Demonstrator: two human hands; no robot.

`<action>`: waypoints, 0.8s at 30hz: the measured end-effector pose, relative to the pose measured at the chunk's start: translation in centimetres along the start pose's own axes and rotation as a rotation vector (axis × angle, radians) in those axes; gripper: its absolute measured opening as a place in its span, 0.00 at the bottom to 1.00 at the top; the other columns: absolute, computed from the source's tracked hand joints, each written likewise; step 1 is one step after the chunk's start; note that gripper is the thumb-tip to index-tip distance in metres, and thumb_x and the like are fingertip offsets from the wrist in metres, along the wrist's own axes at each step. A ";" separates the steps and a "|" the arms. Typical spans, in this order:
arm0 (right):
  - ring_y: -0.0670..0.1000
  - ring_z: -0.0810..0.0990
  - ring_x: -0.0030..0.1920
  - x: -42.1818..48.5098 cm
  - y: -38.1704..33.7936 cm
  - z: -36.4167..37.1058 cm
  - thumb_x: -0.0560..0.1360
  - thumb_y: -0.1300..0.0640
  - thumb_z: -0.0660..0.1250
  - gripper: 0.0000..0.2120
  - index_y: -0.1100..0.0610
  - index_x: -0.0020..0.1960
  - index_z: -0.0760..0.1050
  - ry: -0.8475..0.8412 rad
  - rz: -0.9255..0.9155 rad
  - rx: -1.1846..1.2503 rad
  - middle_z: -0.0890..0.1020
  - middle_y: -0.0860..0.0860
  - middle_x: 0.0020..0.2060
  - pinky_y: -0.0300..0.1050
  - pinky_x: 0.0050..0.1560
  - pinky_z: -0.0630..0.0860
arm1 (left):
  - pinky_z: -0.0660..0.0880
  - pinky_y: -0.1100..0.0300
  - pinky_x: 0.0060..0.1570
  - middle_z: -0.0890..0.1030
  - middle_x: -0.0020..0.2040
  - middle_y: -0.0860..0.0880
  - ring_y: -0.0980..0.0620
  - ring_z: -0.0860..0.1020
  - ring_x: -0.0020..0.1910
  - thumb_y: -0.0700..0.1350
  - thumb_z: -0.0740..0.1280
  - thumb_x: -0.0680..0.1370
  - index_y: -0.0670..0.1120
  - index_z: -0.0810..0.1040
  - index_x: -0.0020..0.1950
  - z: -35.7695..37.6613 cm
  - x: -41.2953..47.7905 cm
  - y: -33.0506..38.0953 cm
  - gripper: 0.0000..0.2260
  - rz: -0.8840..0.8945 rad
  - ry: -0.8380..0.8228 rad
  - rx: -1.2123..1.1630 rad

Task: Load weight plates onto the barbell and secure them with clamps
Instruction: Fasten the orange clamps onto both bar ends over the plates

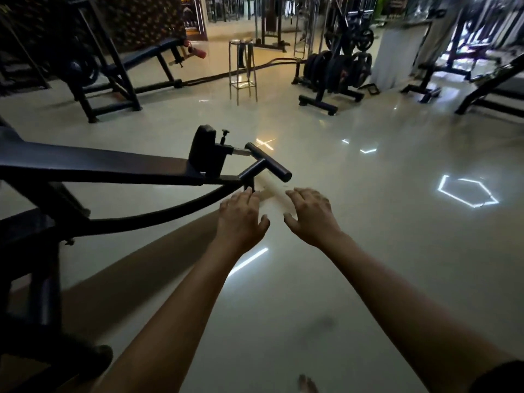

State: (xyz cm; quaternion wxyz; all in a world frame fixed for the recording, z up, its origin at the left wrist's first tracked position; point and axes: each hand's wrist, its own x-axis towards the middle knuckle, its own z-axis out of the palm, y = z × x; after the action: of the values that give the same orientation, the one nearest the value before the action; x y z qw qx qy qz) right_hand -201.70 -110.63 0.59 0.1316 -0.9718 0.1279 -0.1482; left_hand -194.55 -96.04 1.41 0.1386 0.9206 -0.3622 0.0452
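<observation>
My left hand (241,219) and my right hand (310,218) are stretched out side by side over the glossy floor, palms down, fingers spread, holding nothing. Far ahead, right of centre, black weight plates (337,70) stand upright on a black plate rack (319,99). More plates (364,39) hang higher on the same rack. No barbell or clamp is clearly visible. My left fingertips are close to the foot bar (269,164) of a bench, apart from it.
A black bench (93,165) with a T-shaped foot bar fills the left side. Another dark bench frame (113,78) stands at the back left. A metal stool (242,66) stands mid-floor. Machines (487,89) line the right. My bare foot (307,385) shows at the bottom.
</observation>
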 end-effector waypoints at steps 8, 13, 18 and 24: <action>0.58 0.66 0.68 13.7 11.8 -0.2 0.75 0.53 0.63 0.25 0.57 0.69 0.64 -0.001 -0.087 -0.048 0.71 0.58 0.67 0.54 0.67 0.61 | 0.52 0.49 0.71 0.59 0.75 0.44 0.46 0.55 0.75 0.52 0.58 0.78 0.44 0.56 0.74 4.3 16.5 3.5 0.27 -0.011 0.004 -0.017; 0.62 0.73 0.62 22.6 18.7 3.0 0.72 0.57 0.66 0.22 0.60 0.65 0.70 0.030 -0.163 -0.072 0.76 0.62 0.61 0.58 0.61 0.68 | 0.52 0.48 0.71 0.60 0.75 0.43 0.45 0.55 0.74 0.52 0.59 0.77 0.44 0.57 0.73 8.4 27.0 2.9 0.27 -0.030 0.028 -0.046; 0.62 0.74 0.61 33.4 24.7 5.6 0.71 0.57 0.67 0.22 0.61 0.64 0.71 0.015 -0.162 -0.103 0.77 0.61 0.59 0.58 0.60 0.69 | 0.53 0.48 0.70 0.60 0.75 0.43 0.45 0.56 0.74 0.52 0.60 0.77 0.45 0.57 0.73 12.0 38.6 1.6 0.27 -0.057 0.009 -0.063; 0.63 0.78 0.56 47.1 31.4 7.6 0.69 0.56 0.69 0.21 0.62 0.59 0.74 -0.018 -0.107 -0.086 0.80 0.63 0.55 0.58 0.57 0.72 | 0.53 0.48 0.70 0.60 0.75 0.43 0.45 0.56 0.74 0.51 0.59 0.77 0.44 0.58 0.73 15.0 54.0 0.6 0.26 -0.047 -0.058 -0.049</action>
State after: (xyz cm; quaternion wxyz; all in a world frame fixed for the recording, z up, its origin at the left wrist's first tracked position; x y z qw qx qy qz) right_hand -162.36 -151.81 -3.70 0.0826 -0.9833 0.0810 -0.1407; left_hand -155.65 -136.10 -2.90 0.1518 0.9261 -0.3453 0.0065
